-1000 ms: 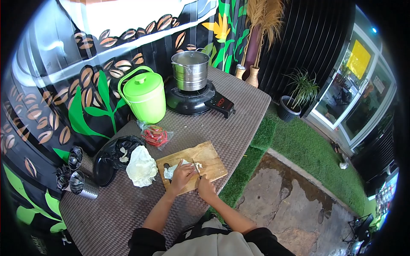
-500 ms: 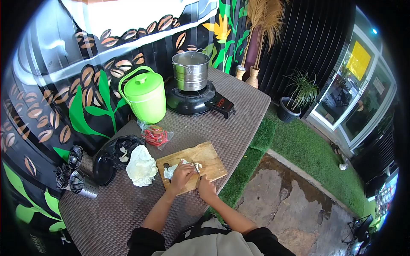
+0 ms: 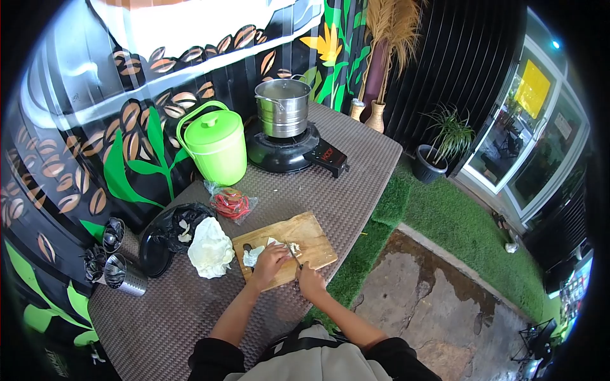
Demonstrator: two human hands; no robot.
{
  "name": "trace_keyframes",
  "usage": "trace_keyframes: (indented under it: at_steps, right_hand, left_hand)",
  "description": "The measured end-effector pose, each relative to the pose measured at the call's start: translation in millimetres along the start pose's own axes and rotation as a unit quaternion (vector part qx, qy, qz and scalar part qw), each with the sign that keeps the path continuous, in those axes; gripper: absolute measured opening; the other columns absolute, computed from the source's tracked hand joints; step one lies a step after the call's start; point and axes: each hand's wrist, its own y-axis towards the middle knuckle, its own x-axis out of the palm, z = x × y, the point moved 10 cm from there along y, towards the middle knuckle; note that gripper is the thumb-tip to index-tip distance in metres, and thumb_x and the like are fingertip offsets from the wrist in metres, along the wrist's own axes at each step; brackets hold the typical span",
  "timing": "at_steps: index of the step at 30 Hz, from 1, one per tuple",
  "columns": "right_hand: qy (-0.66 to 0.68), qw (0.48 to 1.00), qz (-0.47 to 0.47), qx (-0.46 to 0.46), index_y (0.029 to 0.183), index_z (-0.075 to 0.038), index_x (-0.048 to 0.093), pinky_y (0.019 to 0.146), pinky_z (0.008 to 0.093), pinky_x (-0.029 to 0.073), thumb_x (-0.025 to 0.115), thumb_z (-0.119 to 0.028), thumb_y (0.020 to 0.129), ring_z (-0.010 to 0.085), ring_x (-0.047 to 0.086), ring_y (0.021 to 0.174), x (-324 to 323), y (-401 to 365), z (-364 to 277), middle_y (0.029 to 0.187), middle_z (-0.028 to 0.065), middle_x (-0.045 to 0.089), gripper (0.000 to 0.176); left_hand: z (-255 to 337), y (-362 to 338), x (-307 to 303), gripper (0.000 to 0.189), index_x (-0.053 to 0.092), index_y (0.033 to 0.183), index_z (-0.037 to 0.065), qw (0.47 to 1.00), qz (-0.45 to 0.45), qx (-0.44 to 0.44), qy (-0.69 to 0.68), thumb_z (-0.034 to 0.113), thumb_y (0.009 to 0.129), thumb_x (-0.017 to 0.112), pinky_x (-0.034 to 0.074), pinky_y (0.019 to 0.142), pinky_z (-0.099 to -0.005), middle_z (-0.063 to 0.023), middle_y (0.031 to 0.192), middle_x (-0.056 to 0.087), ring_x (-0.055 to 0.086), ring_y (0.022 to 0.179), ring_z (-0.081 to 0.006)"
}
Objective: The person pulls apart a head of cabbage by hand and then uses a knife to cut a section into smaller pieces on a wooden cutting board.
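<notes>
A wooden cutting board lies near the table's front edge. My left hand presses a whitish piece of food onto it, fingers together. My right hand is closed around the handle of a knife, whose blade rests by my left fingertips at small cut pale bits. To the left of the board sits a large pale leaf, next to a black plastic bag.
A bag of red chillies, a green lidded bucket and a steel pot on a black stove stand behind the board. Metal cutlery holders are at the left. A potted plant stands beyond the table.
My right hand and the knife have shifted very slightly. The left hand stays in nearly the same place on the food.
</notes>
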Motion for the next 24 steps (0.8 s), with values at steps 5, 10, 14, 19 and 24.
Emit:
trace_keyframes:
  at_steps: [5, 10, 14, 19, 24]
  right_hand:
    - [0.027, 0.997, -0.019, -0.070, 0.101, 0.007, 0.046, 0.074, 0.0530, 0.048, 0.043, -0.032, 0.096, 0.0481, 0.061, 0.084, -6, 29, -4, 0.087, 0.0326, 0.062, 0.039]
    - [0.070, 0.993, -0.015, -0.097, 0.100, 0.008, 0.048, 0.075, 0.0536, 0.047, 0.043, -0.030, 0.096, 0.0492, 0.060, 0.085, -19, 26, 5, 0.086, 0.0343, 0.060, 0.038]
    - [0.059, 0.996, -0.021, -0.066, 0.099, 0.007, 0.048, 0.075, 0.0542, 0.046, 0.043, -0.031, 0.095, 0.0486, 0.060, 0.086, -18, 18, 13, 0.086, 0.0351, 0.060, 0.038]
    - [0.084, 0.995, 0.014, -0.052, 0.098, 0.007, 0.048, 0.076, 0.0545, 0.046, 0.043, -0.031, 0.095, 0.0489, 0.059, 0.085, -28, 24, 20, 0.085, 0.0349, 0.060, 0.038]
    - [0.084, 0.994, 0.023, -0.070, 0.099, 0.007, 0.048, 0.074, 0.0543, 0.046, 0.044, -0.031, 0.095, 0.0491, 0.059, 0.084, -30, 18, 14, 0.083, 0.0346, 0.060, 0.039]
  left_hand:
    - [6, -6, 2, 0.018, 0.070, 0.097, 0.006, 1.000, -0.002, 0.010, 0.026, 0.015, 0.082, 0.066, 0.037, 0.104, -0.0425, -0.0065, 0.103, 0.068, 0.059, 0.110, -0.0227]
    - [26, -2, -3, 0.017, 0.071, 0.096, 0.010, 0.993, -0.043, 0.038, 0.099, 0.018, 0.082, 0.064, 0.017, 0.111, -0.0560, -0.0002, 0.106, 0.067, 0.055, 0.114, -0.0186]
    - [23, 9, 2, 0.015, 0.071, 0.094, 0.011, 0.993, -0.066, 0.017, 0.098, 0.012, 0.081, 0.064, 0.010, 0.112, -0.0582, 0.0025, 0.105, 0.068, 0.053, 0.116, -0.0173]
    - [9, 10, 12, 0.017, 0.070, 0.094, 0.009, 0.991, -0.131, -0.013, -0.004, 0.007, 0.078, 0.064, 0.015, 0.113, -0.0551, -0.0043, 0.102, 0.068, 0.056, 0.114, -0.0204]
    - [6, 15, -6, 0.016, 0.070, 0.091, 0.003, 0.993, 0.069, -0.073, -0.055, 0.011, 0.077, 0.067, 0.034, 0.105, -0.0452, -0.0113, 0.102, 0.067, 0.056, 0.113, -0.0264]
